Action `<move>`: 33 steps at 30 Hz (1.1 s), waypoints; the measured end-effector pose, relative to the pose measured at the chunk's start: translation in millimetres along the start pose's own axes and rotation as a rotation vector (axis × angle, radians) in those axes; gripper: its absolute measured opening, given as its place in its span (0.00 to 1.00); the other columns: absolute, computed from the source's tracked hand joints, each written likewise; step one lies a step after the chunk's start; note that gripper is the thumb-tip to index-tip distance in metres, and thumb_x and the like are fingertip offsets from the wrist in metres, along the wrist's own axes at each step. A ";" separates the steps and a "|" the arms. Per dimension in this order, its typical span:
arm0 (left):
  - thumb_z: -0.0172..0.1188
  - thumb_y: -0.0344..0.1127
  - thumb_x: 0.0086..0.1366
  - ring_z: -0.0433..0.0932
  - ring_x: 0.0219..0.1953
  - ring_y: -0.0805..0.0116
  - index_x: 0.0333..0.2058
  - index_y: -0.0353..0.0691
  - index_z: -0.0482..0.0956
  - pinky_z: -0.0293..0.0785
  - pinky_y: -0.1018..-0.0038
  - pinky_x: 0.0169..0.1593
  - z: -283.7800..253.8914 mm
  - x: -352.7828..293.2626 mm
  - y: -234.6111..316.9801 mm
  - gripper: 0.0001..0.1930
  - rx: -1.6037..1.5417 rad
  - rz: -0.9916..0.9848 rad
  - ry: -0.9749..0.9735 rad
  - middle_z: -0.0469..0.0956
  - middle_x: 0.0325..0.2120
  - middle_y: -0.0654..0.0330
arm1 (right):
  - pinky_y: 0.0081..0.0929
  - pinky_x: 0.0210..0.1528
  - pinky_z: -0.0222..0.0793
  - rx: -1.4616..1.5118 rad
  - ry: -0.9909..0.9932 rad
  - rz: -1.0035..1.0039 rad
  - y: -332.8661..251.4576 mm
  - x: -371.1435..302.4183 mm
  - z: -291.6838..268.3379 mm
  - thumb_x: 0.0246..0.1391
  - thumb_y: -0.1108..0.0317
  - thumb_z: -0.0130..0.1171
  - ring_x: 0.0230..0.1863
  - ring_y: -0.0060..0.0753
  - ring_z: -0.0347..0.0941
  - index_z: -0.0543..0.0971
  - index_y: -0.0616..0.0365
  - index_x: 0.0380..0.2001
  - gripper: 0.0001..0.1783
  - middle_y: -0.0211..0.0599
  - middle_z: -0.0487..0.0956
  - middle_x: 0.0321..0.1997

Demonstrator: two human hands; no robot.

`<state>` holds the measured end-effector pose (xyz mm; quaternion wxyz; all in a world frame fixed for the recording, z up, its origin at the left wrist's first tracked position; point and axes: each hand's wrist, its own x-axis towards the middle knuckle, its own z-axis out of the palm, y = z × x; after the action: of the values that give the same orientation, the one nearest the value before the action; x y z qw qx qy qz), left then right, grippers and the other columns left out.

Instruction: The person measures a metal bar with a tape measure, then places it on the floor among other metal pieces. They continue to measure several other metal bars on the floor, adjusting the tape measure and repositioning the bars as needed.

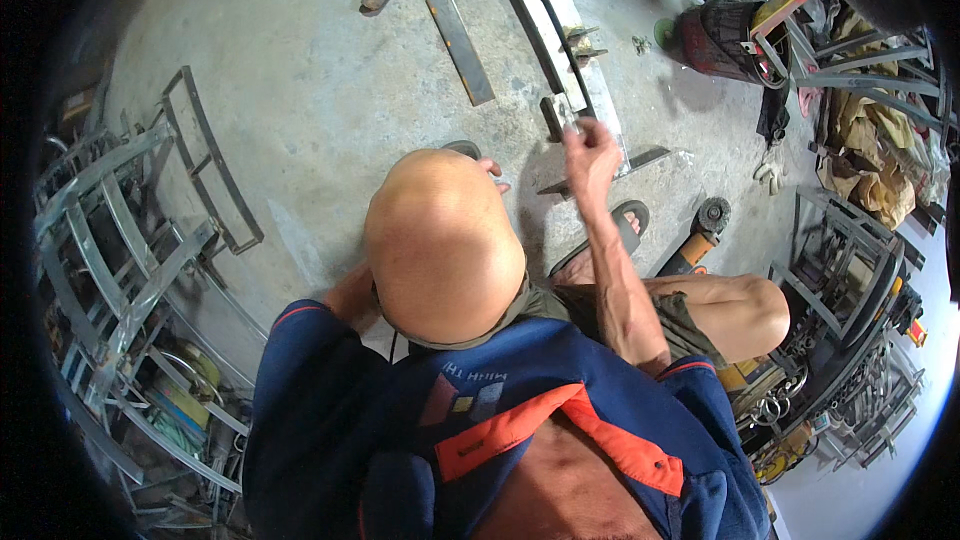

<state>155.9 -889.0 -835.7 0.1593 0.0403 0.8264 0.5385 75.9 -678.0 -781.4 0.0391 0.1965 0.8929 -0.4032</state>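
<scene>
My right hand (pixel 592 152) reaches forward with its fingers pinched together at the near end of a long metal bar (pixel 527 15). Beside its fingertips is a short block-like metal piece (pixel 560 116); whatever the fingers grip is too small to make out. My left hand (pixel 494 175) is mostly hidden behind my raised knee. Only a few of its fingertips show, held apart, with nothing visible in them. A flat dark metal strip (pixel 607 171) lies crosswise on the floor just below my right hand.
A flat steel plate (pixel 461 48) lies on the concrete floor ahead. An angle grinder (pixel 697 237) rests right of my sandalled foot. Welded metal frames (pixel 125 230) crowd the left. A dark bucket (pixel 722 38) holding a yellow-and-red object stands at the far right, near more metal frames (pixel 835 260).
</scene>
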 end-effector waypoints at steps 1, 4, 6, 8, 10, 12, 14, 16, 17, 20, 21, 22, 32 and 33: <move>0.73 0.33 0.57 0.70 0.17 0.74 0.37 0.41 0.82 0.68 0.69 0.24 5.5 -1.1 -3.2 0.11 -0.077 -0.076 0.068 0.74 0.15 0.61 | 0.36 0.32 0.72 -0.064 0.038 -0.026 -2.7 17.0 -6.8 0.51 0.65 0.66 0.23 0.35 0.75 0.84 0.64 0.37 0.14 0.42 0.79 0.21; 0.72 0.30 0.58 0.71 0.19 0.75 0.42 0.40 0.81 0.69 0.70 0.25 17.1 1.0 -10.0 0.14 -0.182 -0.290 0.229 0.76 0.16 0.62 | 0.38 0.34 0.76 -0.144 -0.103 -0.101 -20.5 43.1 1.6 0.50 0.63 0.67 0.28 0.43 0.83 0.85 0.63 0.38 0.15 0.48 0.84 0.25; 0.71 0.29 0.58 0.72 0.21 0.75 0.44 0.39 0.80 0.71 0.71 0.27 22.6 4.6 -16.2 0.15 -0.111 -0.363 0.218 0.78 0.19 0.62 | 0.39 0.38 0.79 -0.208 -0.328 -0.139 -35.2 37.4 31.1 0.49 0.61 0.68 0.32 0.45 0.84 0.85 0.61 0.41 0.18 0.48 0.85 0.27; 0.70 0.28 0.59 0.74 0.24 0.74 0.45 0.37 0.79 0.72 0.72 0.30 27.2 -1.7 -24.5 0.16 -0.136 -0.177 0.205 0.79 0.22 0.61 | 0.41 0.39 0.79 -0.267 -0.322 -0.264 -48.9 27.7 67.0 0.48 0.59 0.70 0.33 0.46 0.84 0.85 0.61 0.41 0.20 0.49 0.85 0.29; 0.69 0.27 0.58 0.77 0.27 0.72 0.44 0.35 0.79 0.74 0.71 0.32 33.4 -7.8 -33.9 0.15 -0.379 -0.092 0.266 0.79 0.24 0.58 | 0.46 0.42 0.79 -0.289 -0.275 -0.244 -61.5 25.4 98.3 0.48 0.58 0.70 0.36 0.52 0.84 0.84 0.63 0.43 0.23 0.54 0.85 0.31; 0.70 0.27 0.56 0.79 0.28 0.70 0.42 0.35 0.79 0.74 0.71 0.32 35.8 -16.4 -42.5 0.15 -0.312 -0.063 0.259 0.78 0.24 0.57 | 0.47 0.43 0.79 -0.301 -0.241 -0.288 -70.1 29.7 118.3 0.48 0.56 0.70 0.36 0.55 0.84 0.83 0.65 0.43 0.25 0.56 0.84 0.30; 0.71 0.27 0.55 0.79 0.25 0.68 0.41 0.37 0.80 0.74 0.69 0.30 38.7 -18.3 -46.0 0.15 -0.259 -0.141 0.246 0.77 0.22 0.58 | 0.50 0.43 0.78 -0.347 -0.248 -0.325 -77.7 37.3 131.6 0.47 0.53 0.72 0.39 0.60 0.83 0.81 0.68 0.44 0.30 0.61 0.83 0.35; 0.71 0.27 0.54 0.78 0.22 0.66 0.40 0.38 0.80 0.74 0.68 0.29 43.2 -10.4 -43.5 0.14 -0.529 -0.226 0.299 0.77 0.19 0.58 | 0.51 0.43 0.78 -0.397 -0.259 -0.345 -85.6 43.7 142.8 0.47 0.52 0.73 0.41 0.61 0.82 0.80 0.68 0.44 0.31 0.61 0.82 0.40; 0.71 0.26 0.53 0.77 0.21 0.65 0.39 0.39 0.80 0.74 0.68 0.28 44.1 -4.8 -41.0 0.14 -0.664 -0.251 0.334 0.76 0.18 0.58 | 0.52 0.43 0.78 -0.431 -0.259 -0.346 -88.1 47.2 145.8 0.47 0.51 0.73 0.41 0.62 0.82 0.80 0.69 0.44 0.31 0.61 0.82 0.42; 0.71 0.26 0.53 0.76 0.18 0.64 0.38 0.39 0.81 0.73 0.68 0.26 41.1 0.7 -28.4 0.13 -0.103 -0.182 0.402 0.77 0.18 0.57 | 0.52 0.44 0.79 -0.449 -0.275 -0.373 -93.1 54.0 151.5 0.47 0.52 0.72 0.42 0.63 0.81 0.79 0.72 0.43 0.31 0.62 0.80 0.44; 0.71 0.26 0.54 0.76 0.18 0.64 0.38 0.38 0.81 0.72 0.67 0.26 37.9 1.1 -24.7 0.12 -0.125 -0.158 0.404 0.77 0.18 0.57 | 0.52 0.44 0.79 -0.473 -0.300 -0.376 -93.8 55.4 151.5 0.47 0.53 0.71 0.41 0.63 0.82 0.79 0.72 0.42 0.31 0.62 0.80 0.44; 0.71 0.26 0.54 0.76 0.18 0.64 0.37 0.38 0.81 0.72 0.67 0.26 34.1 0.6 -21.6 0.12 -0.112 -0.167 0.383 0.77 0.18 0.57 | 0.52 0.43 0.79 -0.466 -0.324 -0.350 -94.7 57.8 151.5 0.45 0.53 0.71 0.41 0.62 0.82 0.79 0.72 0.42 0.31 0.62 0.81 0.42; 0.69 0.24 0.57 0.66 0.15 0.77 0.38 0.33 0.80 0.63 0.76 0.22 21.9 1.9 -10.8 0.10 -0.232 -0.212 0.332 0.71 0.14 0.62 | 0.40 0.38 0.77 -0.110 -0.043 -0.189 -75.4 48.0 98.3 0.43 0.55 0.74 0.29 0.44 0.81 0.82 0.63 0.45 0.29 0.47 0.82 0.27; 0.69 0.24 0.57 0.65 0.15 0.78 0.38 0.33 0.80 0.62 0.77 0.21 22.4 0.8 -10.5 0.10 -0.270 -0.218 0.334 0.71 0.14 0.63 | 0.38 0.35 0.75 -0.127 0.099 -0.220 -67.7 47.5 82.7 0.45 0.60 0.75 0.26 0.36 0.76 0.81 0.65 0.43 0.25 0.41 0.79 0.24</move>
<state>163.2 -873.6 -853.6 0.0814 -0.1603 0.7614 0.6228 -1.0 -764.1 -800.1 -0.0372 0.1142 0.9336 -0.3376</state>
